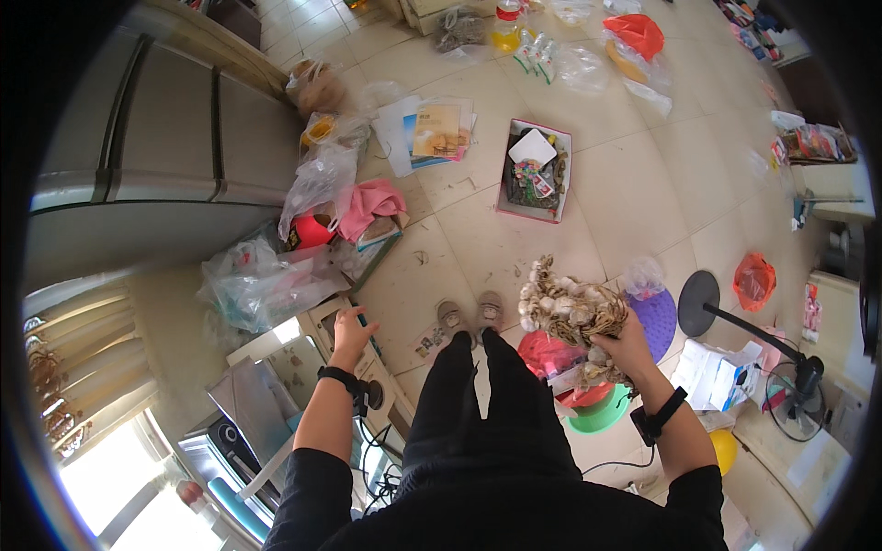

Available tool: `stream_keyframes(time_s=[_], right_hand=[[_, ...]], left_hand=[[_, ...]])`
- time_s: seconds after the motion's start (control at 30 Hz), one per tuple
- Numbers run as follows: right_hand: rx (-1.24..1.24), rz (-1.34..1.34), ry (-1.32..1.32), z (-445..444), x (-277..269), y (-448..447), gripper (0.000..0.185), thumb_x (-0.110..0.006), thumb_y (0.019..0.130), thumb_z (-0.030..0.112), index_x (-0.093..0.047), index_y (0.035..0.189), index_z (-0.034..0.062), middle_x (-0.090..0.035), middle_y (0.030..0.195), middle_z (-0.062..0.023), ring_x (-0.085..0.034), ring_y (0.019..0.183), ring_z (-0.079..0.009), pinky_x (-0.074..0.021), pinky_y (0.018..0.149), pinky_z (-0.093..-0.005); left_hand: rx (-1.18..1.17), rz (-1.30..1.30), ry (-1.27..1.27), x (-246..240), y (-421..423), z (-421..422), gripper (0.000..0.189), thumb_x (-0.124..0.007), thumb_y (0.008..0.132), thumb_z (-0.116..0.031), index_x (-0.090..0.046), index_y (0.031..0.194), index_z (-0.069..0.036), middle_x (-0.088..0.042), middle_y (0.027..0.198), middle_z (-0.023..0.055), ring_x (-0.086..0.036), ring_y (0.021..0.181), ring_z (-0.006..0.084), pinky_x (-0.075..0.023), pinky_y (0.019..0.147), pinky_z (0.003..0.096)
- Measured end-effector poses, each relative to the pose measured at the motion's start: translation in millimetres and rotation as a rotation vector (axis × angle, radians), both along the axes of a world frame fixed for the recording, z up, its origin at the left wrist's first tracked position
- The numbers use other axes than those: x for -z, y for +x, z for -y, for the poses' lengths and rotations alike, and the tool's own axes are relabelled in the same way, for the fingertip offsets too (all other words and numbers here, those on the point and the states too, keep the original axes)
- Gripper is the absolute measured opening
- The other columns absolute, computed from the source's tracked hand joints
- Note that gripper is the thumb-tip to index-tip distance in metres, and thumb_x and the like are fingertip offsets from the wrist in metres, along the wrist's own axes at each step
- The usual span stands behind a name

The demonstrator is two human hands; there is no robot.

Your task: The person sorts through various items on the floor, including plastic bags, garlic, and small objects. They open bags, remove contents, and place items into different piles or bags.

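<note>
My right hand (626,343) grips a braided bunch of garlic bulbs (561,303) by its dry stalks, the bulbs reaching out to the left. Beneath the bunch lie a red plastic bag (548,355) and a green basin (601,412), both partly covered by it. My left hand (353,334) is empty with its fingers apart, above the edge of a low cabinet (375,396). Each wrist wears a black strap with a small device. Ahead of my feet, an open box (501,196) on the tiled floor holds a white lid-like piece and small colourful items.
A grey refrigerator (165,117) stands at the left, with plastic bags (320,179) and a pink cloth (372,206) beside it. Papers and booklets (437,131) lie on the floor. At the right are a purple stool top (653,324), a black-based electric fan (796,399) and a white box (716,375).
</note>
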State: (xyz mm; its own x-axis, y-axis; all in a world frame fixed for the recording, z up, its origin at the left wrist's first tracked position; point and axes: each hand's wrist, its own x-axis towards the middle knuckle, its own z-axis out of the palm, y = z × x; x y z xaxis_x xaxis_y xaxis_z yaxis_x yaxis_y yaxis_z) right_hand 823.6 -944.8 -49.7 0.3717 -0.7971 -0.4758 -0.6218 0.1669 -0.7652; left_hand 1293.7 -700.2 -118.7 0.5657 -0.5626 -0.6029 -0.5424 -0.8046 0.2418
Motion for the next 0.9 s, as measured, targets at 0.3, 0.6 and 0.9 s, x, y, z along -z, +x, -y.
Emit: stream_keyframes(time_s=[0.3,0.6,0.9], right_hand=[[0.062,-0.015,0.024,26,5,1,0.058,-0.075,0.065,-0.005,-0.048,0.116,-0.0029,-0.06,0.11,-0.0141,-0.058,0.104,-0.0231,-0.0459,0.091,-0.0338],[0.318,-0.1,0.146,39,35,16,0.054,-0.076,0.066,-0.002,-0.05,0.112,-0.001,-0.062,0.104,-0.0113,-0.06,0.094,-0.0218,-0.0477,0.085,-0.0339],[0.561,-0.27,0.198,21,53,60,0.032,-0.073,0.075,0.005,-0.058,0.103,-0.0017,-0.061,0.097,-0.0057,-0.058,0.083,-0.0171,-0.0477,0.077,-0.0297]], left_hand=[[-0.031,0.092,-0.042,-4,67,38,0.054,-0.075,0.068,-0.033,-0.062,0.113,-0.005,-0.053,0.12,0.02,-0.046,0.117,0.0342,-0.0395,0.099,0.0423],[-0.015,0.203,-0.138,16,221,133,0.052,-0.073,0.067,-0.031,-0.063,0.111,-0.005,-0.053,0.118,0.0222,-0.049,0.115,0.0329,-0.0407,0.098,0.0385],[0.192,0.174,-0.195,116,370,259,0.041,-0.072,0.072,-0.021,-0.063,0.107,-0.003,-0.055,0.114,0.0191,-0.053,0.107,0.0352,-0.0437,0.093,0.0399]])
